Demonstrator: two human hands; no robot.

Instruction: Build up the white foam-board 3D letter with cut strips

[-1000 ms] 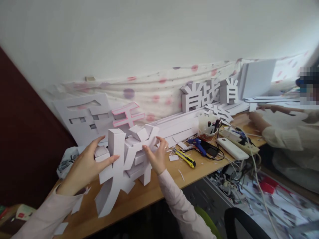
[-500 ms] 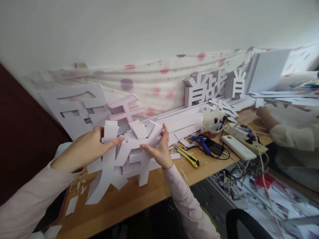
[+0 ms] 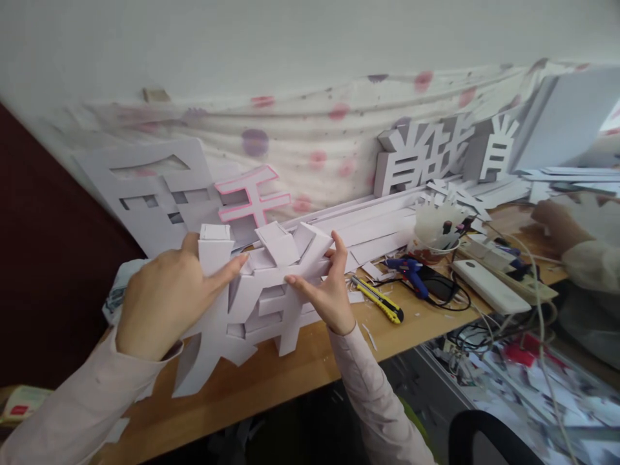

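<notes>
A white foam-board character (image 3: 264, 278), built up as a thick three-dimensional letter, stands upright near the table's front edge between my hands. My left hand (image 3: 167, 294) grips its upper left stroke, thumb across the front and fingers hidden behind. On the upper right, my right hand (image 3: 329, 290) is closed round a slanting stroke, thumb in front and fingers at the back. Just behind it leans a flat white character outlined in pink (image 3: 254, 197). A white board with cut-out openings (image 3: 194, 158) rests against the wall at the left.
Right of my hands lie a yellow utility knife (image 3: 378, 299), a blue glue gun (image 3: 409, 274) and a white power strip (image 3: 491, 286). Finished white characters (image 3: 404, 161) stand at the back, past long foam strips (image 3: 368, 232). A co-worker's arm (image 3: 557, 226) is at the far right. Cables hang over the edge.
The camera view has shifted, so the background things sit farther right. My left hand has turned so that more of its back shows. Both hands keep their hold on the character.
</notes>
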